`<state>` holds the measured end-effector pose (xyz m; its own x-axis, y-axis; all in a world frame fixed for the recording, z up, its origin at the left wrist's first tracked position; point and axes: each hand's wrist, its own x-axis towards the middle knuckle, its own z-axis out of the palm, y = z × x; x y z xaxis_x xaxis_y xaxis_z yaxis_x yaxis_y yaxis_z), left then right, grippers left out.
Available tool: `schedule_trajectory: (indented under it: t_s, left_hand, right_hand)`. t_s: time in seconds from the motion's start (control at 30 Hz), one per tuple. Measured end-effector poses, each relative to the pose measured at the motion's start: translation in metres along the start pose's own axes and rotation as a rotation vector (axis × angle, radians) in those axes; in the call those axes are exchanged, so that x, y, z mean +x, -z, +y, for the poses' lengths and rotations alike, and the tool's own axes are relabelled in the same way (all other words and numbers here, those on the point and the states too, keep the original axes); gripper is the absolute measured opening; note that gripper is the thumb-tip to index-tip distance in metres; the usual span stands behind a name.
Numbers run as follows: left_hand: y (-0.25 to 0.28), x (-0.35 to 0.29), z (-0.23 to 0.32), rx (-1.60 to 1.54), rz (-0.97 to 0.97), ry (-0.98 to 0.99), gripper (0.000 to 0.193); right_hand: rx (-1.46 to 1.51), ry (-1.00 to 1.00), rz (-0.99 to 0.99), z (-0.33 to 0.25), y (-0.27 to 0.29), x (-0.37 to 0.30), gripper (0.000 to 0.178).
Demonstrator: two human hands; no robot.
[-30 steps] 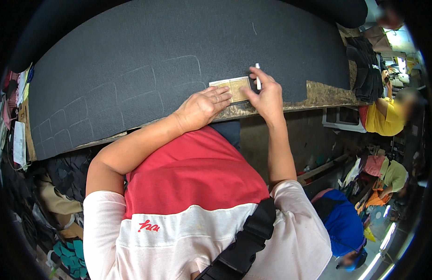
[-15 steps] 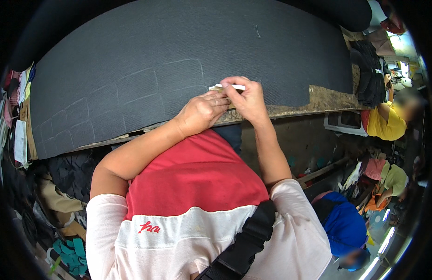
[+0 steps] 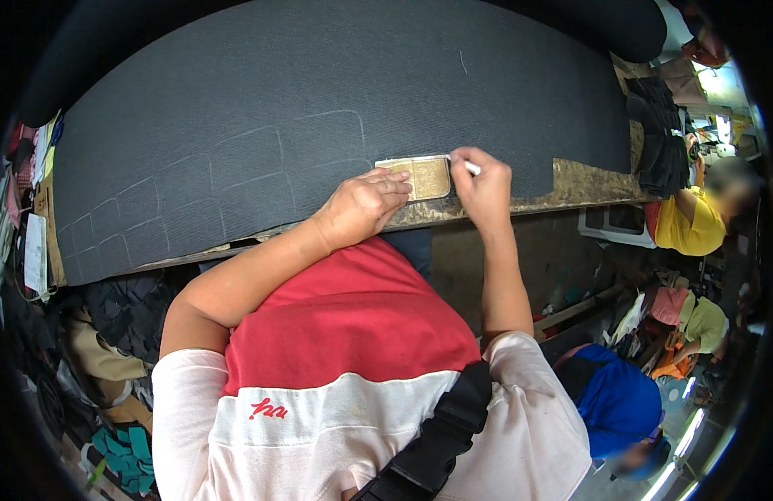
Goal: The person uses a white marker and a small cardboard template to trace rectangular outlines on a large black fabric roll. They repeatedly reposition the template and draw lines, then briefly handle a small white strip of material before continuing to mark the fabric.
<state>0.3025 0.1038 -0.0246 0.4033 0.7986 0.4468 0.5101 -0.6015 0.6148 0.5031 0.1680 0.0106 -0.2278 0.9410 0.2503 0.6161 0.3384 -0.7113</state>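
Tan template (image 3: 431, 179) lies on dark fabric (image 3: 319, 71), left hand (image 3: 368, 199) spread flat on it, right hand (image 3: 485, 185) pinching a white stick (image 3: 472, 168).

The left arm (image 3: 251, 274) bends sharply at the elbow, its forearm slanting across the body's front. The left hand (image 3: 365, 202) lies palm down, fingers stretched out close together toward the right. The right forearm (image 3: 503, 271) reaches almost straight forward; the right hand (image 3: 481, 185) is curled, fingers pinched, apart from the left.
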Motion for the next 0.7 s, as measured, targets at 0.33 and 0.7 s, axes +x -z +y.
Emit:
schedule_trajectory:
  t_s: [0.33,0.7]
  left_hand:
    - [0.013,0.023,-0.013,0.174,-0.084,0.169,0.016]
    - [0.023,0.032,-0.037,0.076,-0.022,0.029,0.019]
  right_hand:
    - [0.166,-0.147,-0.176,-0.026,0.031,-0.026,0.009]
    - [0.373,-0.113,0.009,-0.017,-0.025,0.038,0.014]
